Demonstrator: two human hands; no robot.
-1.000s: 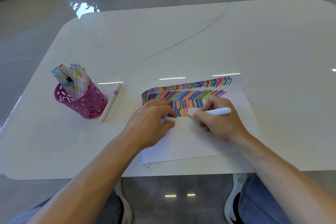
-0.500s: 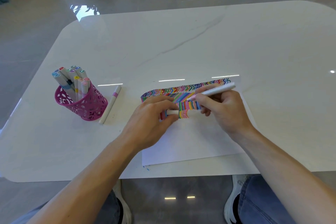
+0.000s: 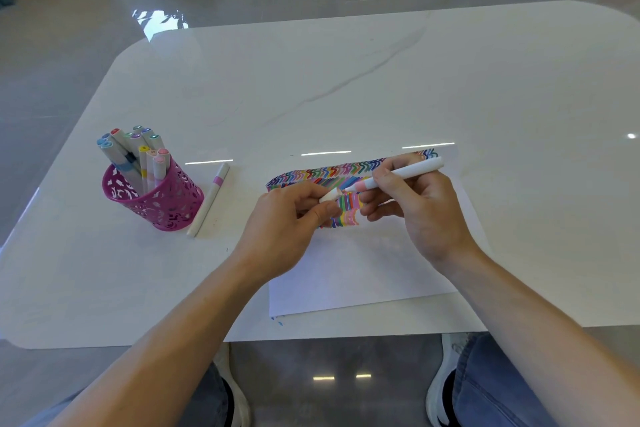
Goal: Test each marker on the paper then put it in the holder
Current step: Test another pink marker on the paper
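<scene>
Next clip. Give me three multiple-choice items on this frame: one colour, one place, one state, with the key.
1. What colour is the perforated cup-shaped holder?
A. green
B. black
C. magenta

2. Where does the loose white marker with a pink band lie?
A. inside the holder
B. on the white table, beside the holder
C. on the floor

3. What state is the white marker gripped by the right hand in?
A. capped
B. uncapped
C. snapped in two

Key: 1 C, its cut-out wall is magenta; 2 B, it lies flat by the holder's base; 3 B, the left hand pinches the small white cap just off the bare tip.
</scene>
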